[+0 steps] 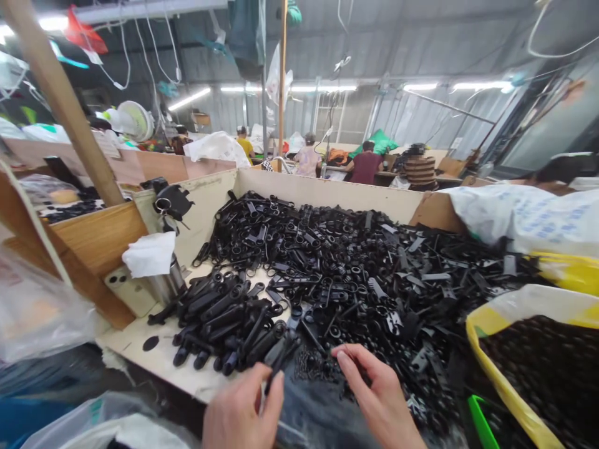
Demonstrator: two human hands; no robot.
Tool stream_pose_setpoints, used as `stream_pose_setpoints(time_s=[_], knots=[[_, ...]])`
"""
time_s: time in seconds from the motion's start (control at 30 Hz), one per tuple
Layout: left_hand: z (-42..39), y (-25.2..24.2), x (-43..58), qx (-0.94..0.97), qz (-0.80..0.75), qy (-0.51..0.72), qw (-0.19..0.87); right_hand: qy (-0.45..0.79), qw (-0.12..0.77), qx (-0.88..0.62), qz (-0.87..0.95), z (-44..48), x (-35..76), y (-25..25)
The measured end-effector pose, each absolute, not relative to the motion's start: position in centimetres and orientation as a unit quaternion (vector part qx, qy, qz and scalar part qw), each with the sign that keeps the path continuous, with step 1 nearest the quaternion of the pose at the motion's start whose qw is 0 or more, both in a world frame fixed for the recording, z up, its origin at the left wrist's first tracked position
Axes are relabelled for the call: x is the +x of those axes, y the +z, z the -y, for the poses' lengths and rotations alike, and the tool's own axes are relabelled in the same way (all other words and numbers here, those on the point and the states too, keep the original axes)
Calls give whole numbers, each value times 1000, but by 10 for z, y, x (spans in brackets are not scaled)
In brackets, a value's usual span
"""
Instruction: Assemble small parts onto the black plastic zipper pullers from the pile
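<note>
Head view, the only one here. Left hand (246, 405) has a narrow grip, thumb and forefinger closed on a long black part (281, 357). Pinched near its lower end, probably to leave the far end exposed to the other hand. Part is at the front of the worktop (133, 340), overlapping the edge of the black handles (218, 321), so where it ends is hard to read.

Right hand (379, 393): thumb and forefinger almost meet, just beside a patch of tiny dark bits (311, 366). Can't tell whether something sits in that grip. Tiny bits lie between the hands, I'd guess to keep the reach short.

Handles lie roughly side by side at the left, likely so they stay apart from the loose heap (322, 262). Low boards (322, 189) behind the heap look meant to stop spills. Open bag (503, 380) of small dark pieces stands at the right, mouth up, presumably for easy scooping. Metal cup (172, 284) with a white tissue (150, 254) over it sits far left, maybe against dust.
</note>
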State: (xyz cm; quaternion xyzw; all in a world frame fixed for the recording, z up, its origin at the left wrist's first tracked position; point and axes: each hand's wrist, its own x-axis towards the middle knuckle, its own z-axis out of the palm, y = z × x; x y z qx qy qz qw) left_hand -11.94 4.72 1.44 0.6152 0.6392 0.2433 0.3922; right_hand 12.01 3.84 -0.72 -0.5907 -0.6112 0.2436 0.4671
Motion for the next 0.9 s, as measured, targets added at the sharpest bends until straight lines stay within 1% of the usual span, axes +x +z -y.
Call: stream_pose_setpoints(time_s=[0.03,0.07,0.1,0.13,0.23,0.37,0.47,0.6,0.67,0.7,0.73,0.8,0.83,0.9], knots=[[-58,21,-120,668,-671,202,252,233,444,-602,621,-45,124,-7],[-67,27,-118,693,-684,165,156,216,418,-617,631,-52,126,-7],[-75,31,-116,708,-689,132,79,196,389,-631,642,-58,126,-9],[-80,33,-114,711,-693,111,48,180,360,-641,653,-63,124,-12],[-84,29,-108,718,-689,94,22,165,317,-651,669,-72,114,-19],[-79,15,-102,720,-685,104,-45,201,331,-658,646,-76,111,-20],[-76,7,-100,735,-656,134,-108,268,354,-658,608,-76,123,-17],[-75,-3,-101,753,-615,190,-136,392,380,-643,537,-67,136,-14],[-75,-4,-101,749,-602,258,-104,441,386,-631,508,-58,138,-11],[-75,-2,-101,738,-602,300,-57,459,389,-626,497,-52,139,-9],[-74,1,-100,718,-606,342,15,475,388,-616,494,-45,140,-6],[-71,8,-98,655,-605,394,223,501,369,-589,515,-28,145,2],[-68,10,-97,617,-596,386,339,502,358,-574,539,-19,150,6],[-56,11,-95,548,-556,316,538,470,332,-536,618,-1,159,11]])
